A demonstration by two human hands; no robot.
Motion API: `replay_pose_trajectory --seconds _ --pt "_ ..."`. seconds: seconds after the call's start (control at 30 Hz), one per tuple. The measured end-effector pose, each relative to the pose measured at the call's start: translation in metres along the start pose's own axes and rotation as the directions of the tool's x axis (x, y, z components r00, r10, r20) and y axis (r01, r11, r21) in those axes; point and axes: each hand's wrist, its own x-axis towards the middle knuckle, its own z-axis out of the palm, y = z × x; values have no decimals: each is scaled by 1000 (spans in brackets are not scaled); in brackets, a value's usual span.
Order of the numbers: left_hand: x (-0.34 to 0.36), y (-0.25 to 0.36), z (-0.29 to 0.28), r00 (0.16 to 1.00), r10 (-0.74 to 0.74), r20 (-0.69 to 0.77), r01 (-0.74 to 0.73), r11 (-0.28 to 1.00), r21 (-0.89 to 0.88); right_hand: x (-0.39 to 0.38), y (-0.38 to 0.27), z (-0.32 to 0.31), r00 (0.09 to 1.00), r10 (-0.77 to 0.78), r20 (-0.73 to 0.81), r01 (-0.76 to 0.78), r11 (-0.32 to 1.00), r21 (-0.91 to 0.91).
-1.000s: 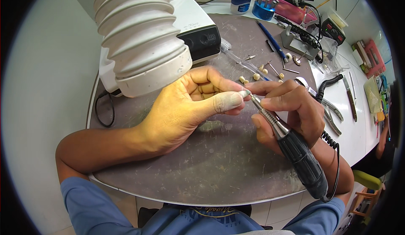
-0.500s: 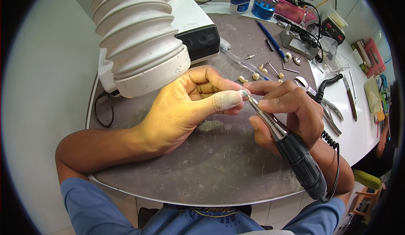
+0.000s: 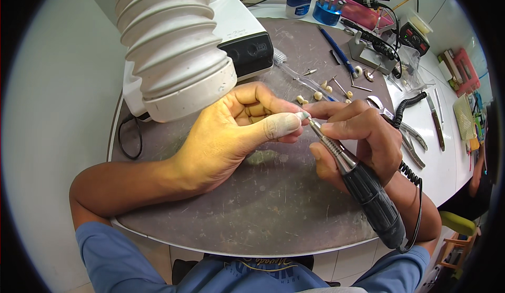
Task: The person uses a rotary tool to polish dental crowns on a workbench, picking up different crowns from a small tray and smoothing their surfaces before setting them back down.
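Between the thumb and index finger of my left hand (image 3: 221, 140), a small pale tooth-like piece (image 3: 302, 115) with a greenish tint is pinched; a greyish dust coats that thumb. My right hand (image 3: 365, 135) grips a rotary handpiece (image 3: 371, 203) with a steel nose and black ribbed body, its tip at the piece. Just beyond my fingers lie several cream tooth-shaped pieces (image 3: 317, 96), small burs and a clear tube (image 3: 294, 75). A coiled black cord (image 3: 409, 105) runs at the right.
A white ribbed extraction hose (image 3: 173, 40) overhangs my left hand, before a white-and-black machine (image 3: 244, 51). Tools, a blue bur holder (image 3: 326, 13), a pink tray (image 3: 368, 17) and pliers (image 3: 413, 143) fill the back and right of the grey mat (image 3: 252, 214). Someone's arm (image 3: 477, 175) shows far right.
My right hand and the handpiece have shifted very slightly to the left, with the tip still at the small piece. My left hand keeps its pinch in almost the same place.
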Motion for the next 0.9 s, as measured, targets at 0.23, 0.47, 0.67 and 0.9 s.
replay_pose_trajectory --seconds 0.23,0.47,0.67,0.9 --pt "0 1 1 1000 4 -3 -4 1000 -1 2 -1 1 1000 -21 -12 21 1000 6" --pt "0 1 1 1000 8 -10 -8 1000 4 1 1 -2 1000 10 -27 -11 999 -31" --pt "1 1 0 1000 10 -3 -10 1000 -19 2 2 -1 1000 -20 -22 19 999 -31" --pt "0 2 1 1000 5 15 -4 1000 -3 1 -1 -4 999 13 -35 -12 999 33"
